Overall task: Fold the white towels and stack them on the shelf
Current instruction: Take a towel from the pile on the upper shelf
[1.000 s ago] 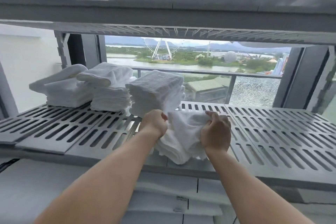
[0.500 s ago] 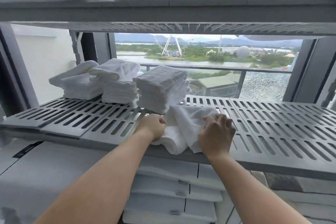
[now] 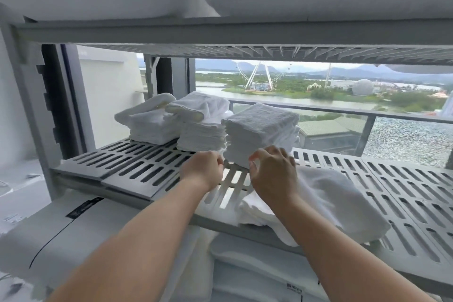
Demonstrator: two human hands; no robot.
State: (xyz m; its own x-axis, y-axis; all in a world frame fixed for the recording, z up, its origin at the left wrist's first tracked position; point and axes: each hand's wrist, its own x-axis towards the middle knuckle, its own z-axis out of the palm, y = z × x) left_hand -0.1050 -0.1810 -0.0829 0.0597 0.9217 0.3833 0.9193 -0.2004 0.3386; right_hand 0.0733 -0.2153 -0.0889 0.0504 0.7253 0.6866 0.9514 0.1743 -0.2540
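Lying unfolded towel [image 3: 326, 201] just beside right hand [image 3: 273, 174].

Three towel stacks [image 3: 261, 133], one loose towel [image 3: 326, 201]

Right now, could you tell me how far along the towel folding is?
Done: three stacks of folded towels sit on the slatted shelf. In hand: nothing is gripped; the left hand and right hand hover at the nearest stack's front edge. Left: a loose towel on the shelf's front edge still needs stacking.
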